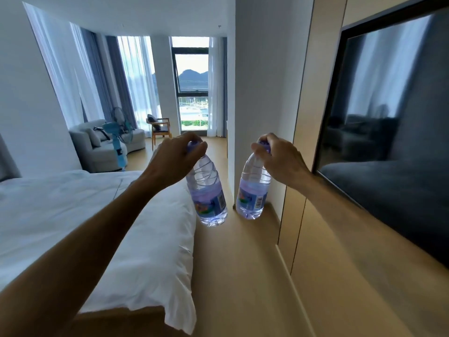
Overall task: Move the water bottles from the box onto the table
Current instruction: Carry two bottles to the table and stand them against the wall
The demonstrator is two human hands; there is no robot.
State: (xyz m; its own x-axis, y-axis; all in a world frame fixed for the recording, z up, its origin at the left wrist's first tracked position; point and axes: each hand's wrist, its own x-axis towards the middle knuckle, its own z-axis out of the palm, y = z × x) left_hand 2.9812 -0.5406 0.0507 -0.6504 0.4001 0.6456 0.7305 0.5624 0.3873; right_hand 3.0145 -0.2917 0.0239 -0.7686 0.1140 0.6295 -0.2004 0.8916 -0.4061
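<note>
A strip of bare wood floor (243,276) runs between the white bed (97,215) at 9 o'clock and the wall-mounted television (388,132) at 3 o'clock. The left hand (177,159) grips one water bottle (209,190) by its cap; the right hand (279,159) grips another (254,188). Both bottles hang in the air, sealed and holding clear water.

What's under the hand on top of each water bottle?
Purple caps peek out under the left hand and right hand, each gripping a clear plastic water bottle; fingers hide most of them.
</note>
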